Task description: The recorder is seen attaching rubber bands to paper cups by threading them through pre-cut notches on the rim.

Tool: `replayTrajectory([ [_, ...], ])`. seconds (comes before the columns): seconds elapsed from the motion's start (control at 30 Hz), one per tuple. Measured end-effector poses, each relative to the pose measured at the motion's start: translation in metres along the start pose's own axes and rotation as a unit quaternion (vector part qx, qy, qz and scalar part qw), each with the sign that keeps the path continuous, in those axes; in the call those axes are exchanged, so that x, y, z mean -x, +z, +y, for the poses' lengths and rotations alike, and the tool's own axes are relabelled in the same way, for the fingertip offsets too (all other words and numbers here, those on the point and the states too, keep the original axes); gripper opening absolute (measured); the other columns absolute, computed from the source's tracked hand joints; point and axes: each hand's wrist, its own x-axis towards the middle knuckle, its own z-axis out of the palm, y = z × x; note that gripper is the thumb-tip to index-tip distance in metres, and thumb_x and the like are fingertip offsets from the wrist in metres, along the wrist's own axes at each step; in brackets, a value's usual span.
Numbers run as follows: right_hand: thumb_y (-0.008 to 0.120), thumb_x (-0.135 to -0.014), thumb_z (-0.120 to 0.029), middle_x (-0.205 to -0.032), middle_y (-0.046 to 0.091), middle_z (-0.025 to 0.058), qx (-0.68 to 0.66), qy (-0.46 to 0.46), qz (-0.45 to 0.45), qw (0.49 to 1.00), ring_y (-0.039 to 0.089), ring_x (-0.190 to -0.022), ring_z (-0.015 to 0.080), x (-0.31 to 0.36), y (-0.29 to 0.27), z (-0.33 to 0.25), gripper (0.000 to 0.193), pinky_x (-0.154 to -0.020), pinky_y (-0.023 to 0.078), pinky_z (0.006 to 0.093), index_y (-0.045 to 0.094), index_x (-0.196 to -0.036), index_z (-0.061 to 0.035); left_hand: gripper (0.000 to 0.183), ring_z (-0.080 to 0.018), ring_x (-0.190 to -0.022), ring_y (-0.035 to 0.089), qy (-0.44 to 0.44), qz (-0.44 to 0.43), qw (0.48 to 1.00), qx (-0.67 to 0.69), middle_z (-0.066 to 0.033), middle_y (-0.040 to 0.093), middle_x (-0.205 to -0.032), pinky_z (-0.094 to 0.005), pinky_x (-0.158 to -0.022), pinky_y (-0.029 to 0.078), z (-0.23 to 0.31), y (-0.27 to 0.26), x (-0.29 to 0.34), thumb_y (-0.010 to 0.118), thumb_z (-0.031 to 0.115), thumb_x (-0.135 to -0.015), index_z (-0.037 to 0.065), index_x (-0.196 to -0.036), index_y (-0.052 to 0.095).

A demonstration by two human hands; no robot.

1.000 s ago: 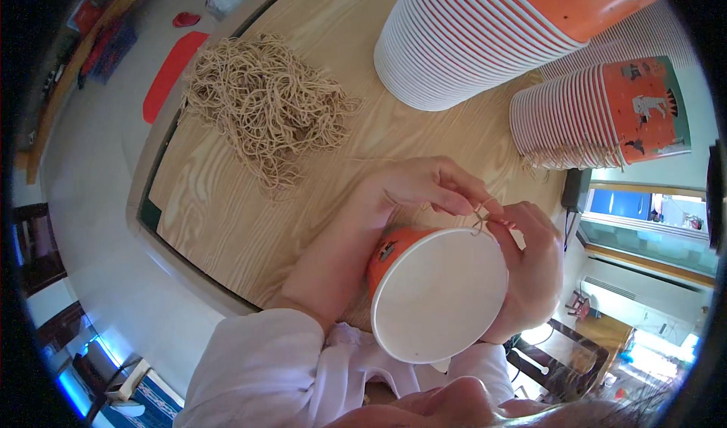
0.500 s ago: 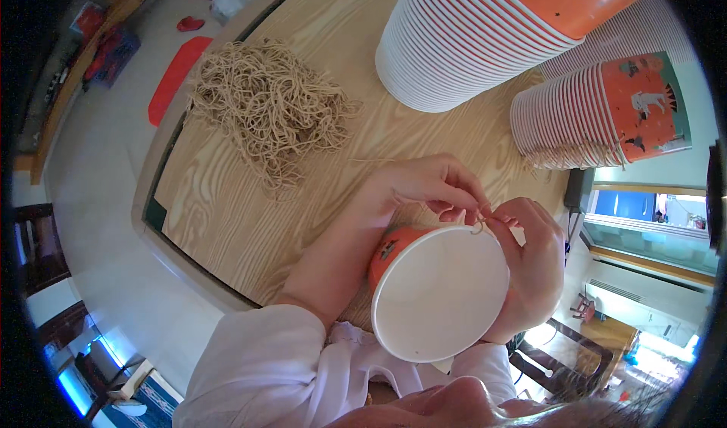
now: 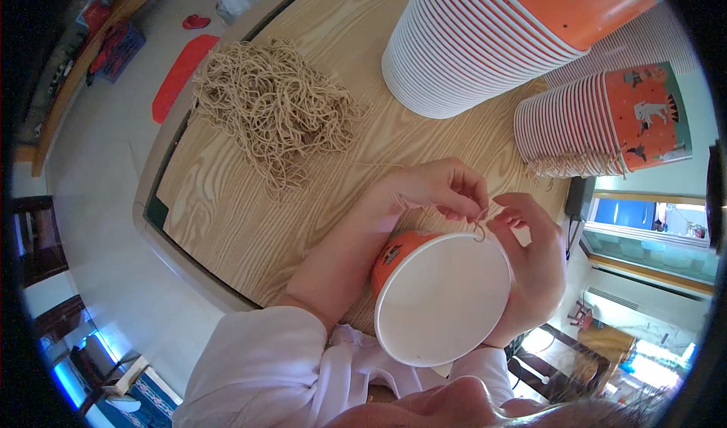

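A paper bucket, white inside and orange outside, lies tilted against my front with its mouth facing up toward me. A short loop of tan cord stands at its upper rim. My left hand reaches over the bucket's far side, thumb and fingers pinched on the cord. To the right of the rim is my right hand, its thumb and forefinger parted beside the cord. The bucket hides part of the right wrist.
A tangled heap of tan cords lies on the wood-grain table. A tall stack of paper buckets stands at the back. Right of it, a shorter stack lies sideways, cord ends along its lower rims.
My right thumb and forefinger have moved apart, where they were pinched together at the cord. My left hand stays pinched near the rim. The view has shifted slightly.
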Motion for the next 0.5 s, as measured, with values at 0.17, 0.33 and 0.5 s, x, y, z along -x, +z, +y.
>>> replayTrajectory([
  [0.17,0.063,-0.082,-0.001,-0.086,0.067,0.0146,-0.104,-0.024,-0.005,0.994,0.067,-0.075,0.0246,0.003,-0.006,0.003,0.023,-0.069,0.053,0.0343,0.066,-0.105,-0.0046,0.008,-0.0069,-0.055,0.057,-0.007,-0.016,0.997,0.073,-0.0067,0.067,-0.077,-0.0167,-0.045,0.04,0.004,0.001,0.001,0.062,0.01,-0.086,0.004,-0.092,0.06],
  [0.33,0.057,-0.08,0.003,-0.088,0.067,0.0153,-0.113,-0.064,-0.04,0.991,0.067,-0.079,0.0274,0.004,-0.004,0.001,0.024,-0.072,0.053,0.0357,0.067,-0.102,-0.0023,0.006,-0.009,-0.055,0.06,0.024,-0.017,0.996,0.087,-0.0083,0.067,-0.079,-0.0174,-0.041,0.038,-0.001,-0.002,-0.001,0.059,0.008,-0.086,0.004,-0.091,0.058],
  [0.5,0.056,-0.075,0.002,-0.086,0.066,0.0159,-0.076,-0.148,-0.134,0.977,0.065,-0.082,0.0317,-0.004,-0.005,0.01,0.023,-0.073,0.052,0.0366,0.068,-0.094,-0.0008,0.013,-0.0086,-0.057,0.06,0.019,0.003,0.996,0.088,-0.0054,0.066,-0.077,-0.0194,-0.046,0.042,0.01,0.002,0.005,0.062,0.015,-0.084,0.004,-0.089,0.06],
])
